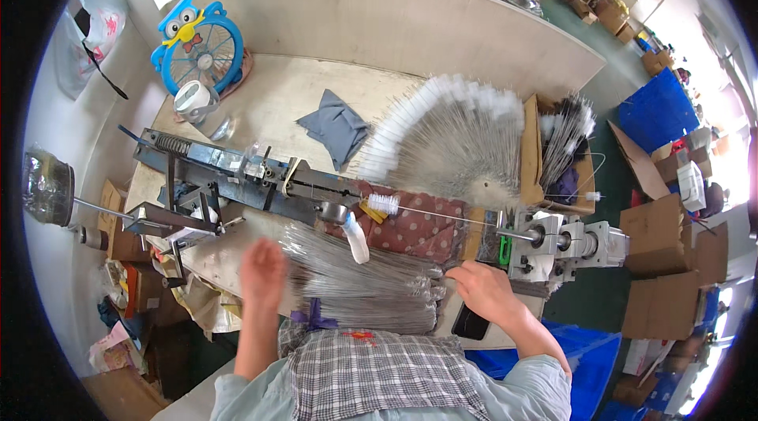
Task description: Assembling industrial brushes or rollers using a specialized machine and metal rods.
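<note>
Near the right ends of a pile of shiny wires (387, 283), the right hand (483, 291) is bending its fingers, and I can't tell if they are pinching a wire. By the left ends, the left hand (264, 267) is showing up blurry, so I can't tell if its fingers are open or closed. Past both hands, one white brush (384, 204) is sitting on its wire at the machine (580, 243), over a red dotted cloth (422, 230), and no fingers are touching it. I think it is looking almost made. Farther back, lots of white brushes (458, 137) are lying in a fan, so many seem done. Plenty of bare wires are waiting, so much seems left.
</note>
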`<action>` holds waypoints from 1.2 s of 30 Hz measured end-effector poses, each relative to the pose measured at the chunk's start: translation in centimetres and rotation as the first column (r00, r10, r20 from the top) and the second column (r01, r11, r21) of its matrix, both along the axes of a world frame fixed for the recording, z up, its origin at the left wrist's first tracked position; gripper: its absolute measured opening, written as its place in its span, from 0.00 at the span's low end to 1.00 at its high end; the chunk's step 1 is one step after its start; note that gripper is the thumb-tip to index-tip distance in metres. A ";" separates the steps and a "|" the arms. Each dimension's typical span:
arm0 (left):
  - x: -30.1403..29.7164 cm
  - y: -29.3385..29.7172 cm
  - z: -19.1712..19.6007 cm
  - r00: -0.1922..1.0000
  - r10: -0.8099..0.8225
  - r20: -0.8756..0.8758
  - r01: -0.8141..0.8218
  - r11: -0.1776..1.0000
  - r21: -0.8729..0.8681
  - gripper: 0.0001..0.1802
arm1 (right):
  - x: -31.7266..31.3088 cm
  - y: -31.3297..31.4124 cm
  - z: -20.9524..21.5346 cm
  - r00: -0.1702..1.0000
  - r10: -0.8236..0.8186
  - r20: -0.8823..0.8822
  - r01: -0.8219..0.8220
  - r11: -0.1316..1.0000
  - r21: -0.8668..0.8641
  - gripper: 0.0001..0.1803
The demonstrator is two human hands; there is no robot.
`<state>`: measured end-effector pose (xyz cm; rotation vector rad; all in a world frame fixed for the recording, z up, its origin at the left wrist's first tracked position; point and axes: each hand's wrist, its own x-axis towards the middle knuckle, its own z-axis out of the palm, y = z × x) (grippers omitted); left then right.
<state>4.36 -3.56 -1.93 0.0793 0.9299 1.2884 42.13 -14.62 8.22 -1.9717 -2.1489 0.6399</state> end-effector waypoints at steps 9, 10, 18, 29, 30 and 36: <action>16.7 0.0 11.6 0.855 -0.519 0.006 0.519 0.855 0.027 0.10 | 0.4 0.8 -0.6 0.987 -0.162 -0.025 0.163 0.983 0.080 0.11; 15.7 -0.8 13.5 0.721 -0.547 0.426 0.531 0.830 0.169 0.10 | -0.2 0.4 -0.2 0.986 -0.164 0.008 0.162 0.983 0.083 0.09; 10.2 -0.1 13.6 0.833 -0.540 0.117 0.538 0.841 0.051 0.28 | 3.7 0.8 8.6 0.928 -0.236 0.288 0.112 0.915 0.389 0.14; 24.7 1.6 8.0 0.130 0.442 -0.887 0.967 0.142 0.213 0.06 | 5.5 7.1 5.5 0.973 -0.198 -0.116 0.230 0.853 0.469 0.08; 25.3 2.3 7.4 -0.007 0.547 -0.837 0.990 0.122 0.072 0.05 | 5.4 7.3 4.9 0.966 -0.212 -0.146 0.255 0.866 0.431 0.08; 27.7 7.4 7.9 -0.225 0.672 -0.706 0.971 0.214 -0.107 0.03 | 5.4 6.9 3.5 0.966 -0.221 -0.134 0.256 0.892 0.373 0.08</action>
